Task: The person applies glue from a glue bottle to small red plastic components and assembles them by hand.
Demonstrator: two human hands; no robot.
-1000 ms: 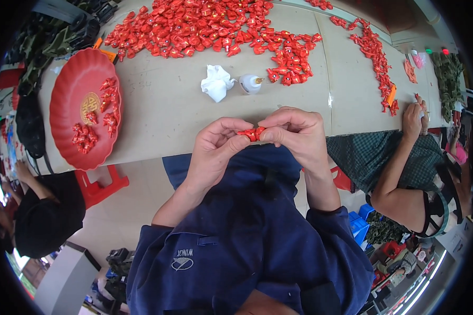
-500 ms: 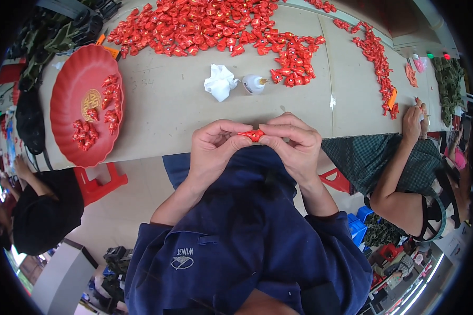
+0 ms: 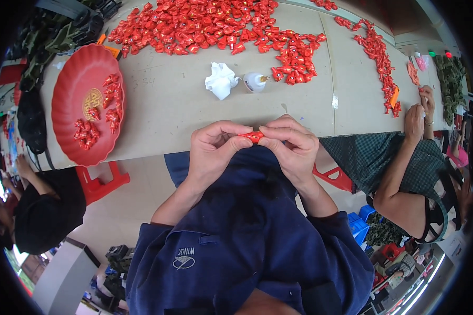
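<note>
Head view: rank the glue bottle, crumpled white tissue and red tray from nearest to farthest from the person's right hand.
1. Glue bottle: on the table, straight ahead of the right hand.
2. Tissue: just left of the bottle, slightly farther.
3. Red tray: far left end of the table.

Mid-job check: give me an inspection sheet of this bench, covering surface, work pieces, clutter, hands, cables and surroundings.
Surface: pale table, bare in the middle.
Job's things: one small red piece pinched between both hands at the table's near edge; big heap of red pieces along the far side; red tray at left holding a few more.
Clutter: crumpled white tissue beside a small white glue bottle lying on its side.
Grippers: left hand and right hand both closed on the piece.
Cables: nothing seen.
Surroundings: a co-worker's hand at the right end by a second strip of red pieces; another person in black lower left; red stool.
</note>
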